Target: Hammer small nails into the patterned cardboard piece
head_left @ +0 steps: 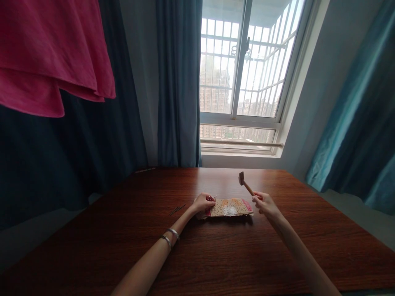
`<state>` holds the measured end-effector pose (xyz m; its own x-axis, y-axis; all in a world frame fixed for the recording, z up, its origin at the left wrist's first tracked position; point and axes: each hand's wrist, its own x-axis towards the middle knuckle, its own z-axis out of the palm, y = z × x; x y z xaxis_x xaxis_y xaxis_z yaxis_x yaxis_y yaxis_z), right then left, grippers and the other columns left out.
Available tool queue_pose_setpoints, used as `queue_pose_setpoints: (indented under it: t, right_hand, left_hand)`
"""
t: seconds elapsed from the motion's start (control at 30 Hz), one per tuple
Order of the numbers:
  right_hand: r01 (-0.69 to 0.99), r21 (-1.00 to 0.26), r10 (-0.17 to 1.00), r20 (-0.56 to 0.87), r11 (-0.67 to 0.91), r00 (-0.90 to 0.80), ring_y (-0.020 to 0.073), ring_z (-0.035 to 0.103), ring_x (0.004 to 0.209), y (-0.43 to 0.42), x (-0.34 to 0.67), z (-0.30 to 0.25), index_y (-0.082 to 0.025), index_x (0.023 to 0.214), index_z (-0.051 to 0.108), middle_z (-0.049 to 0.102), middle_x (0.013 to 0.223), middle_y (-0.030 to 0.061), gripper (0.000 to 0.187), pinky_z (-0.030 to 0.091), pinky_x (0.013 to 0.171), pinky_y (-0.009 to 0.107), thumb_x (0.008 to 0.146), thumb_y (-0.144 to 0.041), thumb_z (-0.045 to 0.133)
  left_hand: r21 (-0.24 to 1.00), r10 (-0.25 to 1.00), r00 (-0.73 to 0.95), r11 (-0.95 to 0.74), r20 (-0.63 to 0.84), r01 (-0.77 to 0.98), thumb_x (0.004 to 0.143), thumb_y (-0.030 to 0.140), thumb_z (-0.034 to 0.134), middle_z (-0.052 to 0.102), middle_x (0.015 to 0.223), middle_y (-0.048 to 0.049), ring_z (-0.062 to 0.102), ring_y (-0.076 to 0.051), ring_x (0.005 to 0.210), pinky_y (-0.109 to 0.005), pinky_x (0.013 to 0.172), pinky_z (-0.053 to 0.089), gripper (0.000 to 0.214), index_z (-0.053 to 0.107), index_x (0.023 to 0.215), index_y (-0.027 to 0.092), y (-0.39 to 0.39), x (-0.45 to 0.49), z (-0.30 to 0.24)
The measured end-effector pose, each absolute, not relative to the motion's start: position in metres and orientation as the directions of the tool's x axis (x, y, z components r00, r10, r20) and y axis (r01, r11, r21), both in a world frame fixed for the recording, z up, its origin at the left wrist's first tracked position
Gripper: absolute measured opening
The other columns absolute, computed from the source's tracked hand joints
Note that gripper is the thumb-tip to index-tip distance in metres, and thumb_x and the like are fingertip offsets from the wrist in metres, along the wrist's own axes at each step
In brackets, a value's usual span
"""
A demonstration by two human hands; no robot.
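A flat perforated board with tan, orange and pink patches lies on the dark wooden table. A small white tangle rests on its middle. My left hand pinches a thin nail upright at the board's left end. My right hand is closed round the handle of a small wooden hammer, whose dark head is raised above the board's right end. Two bangles sit on my left wrist.
A few thin dark nails lie on the table left of the board. Behind the table are blue curtains and a barred window. A pink cloth hangs at the upper left.
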<state>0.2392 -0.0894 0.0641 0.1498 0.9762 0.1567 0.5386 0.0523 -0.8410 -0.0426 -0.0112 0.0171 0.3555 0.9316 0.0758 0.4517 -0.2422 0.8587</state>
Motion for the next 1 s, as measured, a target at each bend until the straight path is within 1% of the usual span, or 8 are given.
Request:
queue_pose_setpoints:
  t: [0.07,0.13,0.23,0.43,0.6,0.73,0.87,1.0]
  right_hand:
    - [0.378,-0.925,0.999,0.035,0.03,0.008,0.0088,0.048,0.044,-0.091,0.222,0.073,-0.014,0.085,0.061,0.057,0.063,0.0023,0.028,0.033,0.036,0.017,0.069,-0.034,0.049]
    - [0.293,-0.956,0.997,-0.031,-0.009,-0.072,0.0069,0.045,0.044,-0.093,0.207,0.076,-0.014,0.083,0.059,0.055,0.064,0.0025,0.027,0.032,0.034,0.016,0.068,-0.036,0.052]
    - [0.238,-0.97,0.988,-0.081,-0.047,-0.135,0.0058,0.044,0.046,-0.094,0.19,0.075,-0.015,0.08,0.057,0.053,0.067,0.0022,0.029,0.032,0.034,0.014,0.066,-0.04,0.056]
    - [0.135,-0.986,0.964,-0.131,-0.102,-0.233,0.0033,0.036,0.041,-0.094,0.17,0.08,-0.014,0.065,0.047,0.038,0.052,-0.0053,0.032,0.03,0.032,0.012,0.07,-0.045,0.053]
    - [0.203,-0.974,0.965,-0.14,-0.095,-0.22,0.0024,0.037,0.04,-0.094,0.163,0.096,-0.014,0.066,0.046,0.041,0.058,-0.0037,0.022,0.032,0.031,0.013,0.073,-0.034,0.052]
    - [0.29,-0.955,0.963,-0.139,-0.068,-0.233,0.0026,0.04,0.04,-0.093,0.16,0.102,-0.014,0.076,0.051,0.045,0.064,-0.0022,0.014,0.034,0.03,0.013,0.075,-0.028,0.05]
    - [0.322,-0.945,0.968,-0.131,-0.058,-0.212,0.0024,0.04,0.039,-0.09,0.157,0.102,-0.016,0.092,0.053,0.047,0.066,-0.0013,0.019,0.034,0.03,0.013,0.078,-0.026,0.046]
    - [0.348,-0.934,0.965,-0.159,-0.079,-0.207,0.0025,0.041,0.04,-0.089,0.154,0.104,-0.016,0.102,0.052,0.049,0.067,-0.0005,0.026,0.035,0.032,0.013,0.079,-0.026,0.046]
  left_hand:
    - [0.862,0.93,0.36,-0.241,0.074,0.445,0.055,0.032,0.061,0.061,0.058,-0.0013,0.054,-0.013,0.054,-0.02,0.05,0.039,0.026,0.067,0.067,0.01,-0.012,-0.043,0.018]
    - [0.863,0.928,0.365,-0.245,0.076,0.443,0.055,0.032,0.061,0.061,0.058,-0.0013,0.054,-0.013,0.055,-0.02,0.05,0.039,0.026,0.066,0.066,0.01,-0.013,-0.043,0.019]
    - [0.859,0.925,0.372,-0.254,0.081,0.444,0.054,0.032,0.061,0.061,0.058,-0.0012,0.054,-0.014,0.056,-0.021,0.051,0.039,0.025,0.066,0.066,0.01,-0.014,-0.043,0.022]
    - [0.849,0.926,0.371,-0.249,0.068,0.467,0.055,0.031,0.06,0.062,0.059,-0.001,0.055,-0.014,0.059,-0.02,0.053,0.04,0.025,0.067,0.068,0.011,-0.016,-0.042,0.026]
    - [0.843,0.925,0.373,-0.253,0.069,0.474,0.055,0.031,0.06,0.063,0.061,-0.0011,0.055,-0.014,0.059,-0.02,0.053,0.039,0.025,0.067,0.069,0.011,-0.016,-0.043,0.026]
    - [0.843,0.92,0.384,-0.264,0.075,0.468,0.056,0.031,0.06,0.063,0.061,-0.0012,0.054,-0.013,0.058,-0.02,0.052,0.038,0.026,0.067,0.07,0.01,-0.014,-0.042,0.022]
    - [0.842,0.919,0.384,-0.273,0.086,0.465,0.056,0.031,0.06,0.062,0.059,-0.0009,0.053,-0.013,0.056,-0.02,0.052,0.038,0.025,0.066,0.068,0.01,-0.011,-0.042,0.018]
    - [0.84,0.923,0.374,-0.27,0.087,0.471,0.056,0.031,0.061,0.061,0.057,-0.001,0.053,-0.013,0.056,-0.02,0.052,0.038,0.025,0.066,0.068,0.01,-0.011,-0.042,0.017]
